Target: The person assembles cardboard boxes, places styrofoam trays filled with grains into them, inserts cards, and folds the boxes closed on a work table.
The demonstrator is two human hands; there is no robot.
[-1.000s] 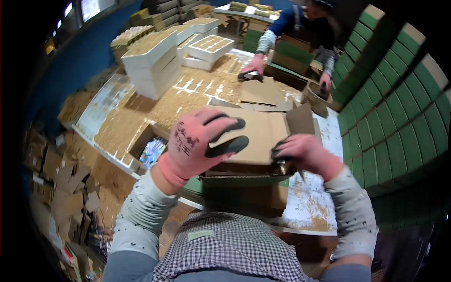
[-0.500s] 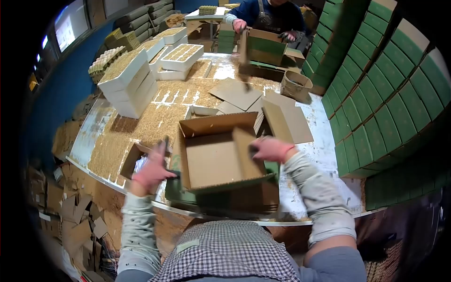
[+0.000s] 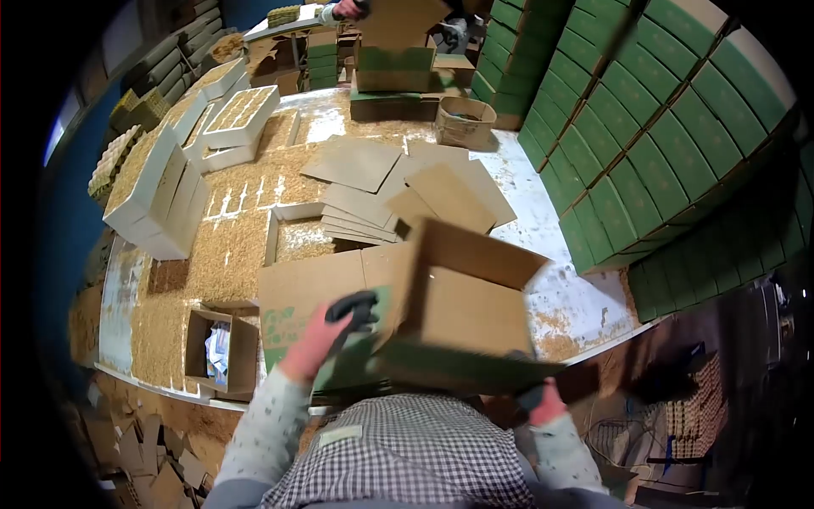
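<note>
An open cardboard box [image 3: 475, 305], brown inside and green outside, is tilted in front of me. My right hand [image 3: 544, 402], in a pink glove with dark fingers, grips its near right corner; the fingertips are partly hidden. To the left of the box, my left hand [image 3: 326, 335] holds nothing, its dark-tipped fingers apart and slightly bent. Beneath that hand lies a flattened green and brown carton [image 3: 314, 276]. Loose cardboard sheets [image 3: 352, 163] are spread just beyond the box.
A small box [image 3: 197, 348] of packets stands at the table's left. White foam trays [image 3: 165, 199] and grain-like litter [image 3: 225, 246] cover the left side. Green boxes [image 3: 644, 127] are stacked high on the right. Across the table, a person handles another box [image 3: 394, 64] near a tub [image 3: 465, 123].
The box has shifted right and tilted, uncovering the flattened carton. A cardboard piece from my right hand now lies on the sheets. My right hand has moved down to the box's near corner.
</note>
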